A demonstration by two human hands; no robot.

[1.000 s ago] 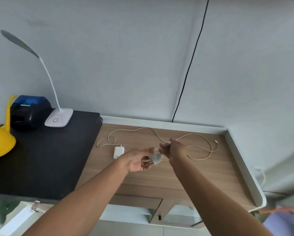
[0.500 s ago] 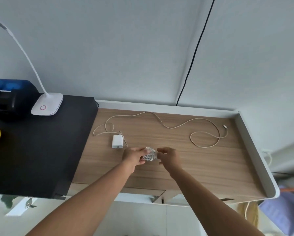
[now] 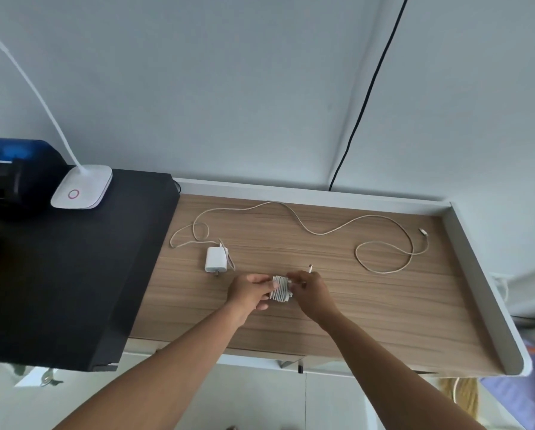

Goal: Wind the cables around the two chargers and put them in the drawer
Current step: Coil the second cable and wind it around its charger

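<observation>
Now lowered to the desk, the left hand and right hand grip the wound charger near-centre, only its plug tip free, so the second charger, further left, likely comes next.

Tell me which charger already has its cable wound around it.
The charger in the left hand and right hand; the other charger lies with its cable loose.

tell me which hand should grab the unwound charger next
Left, probably: the left hand is nearer the unwound charger, while the right hand lies beyond the wound charger they both hold.
</observation>
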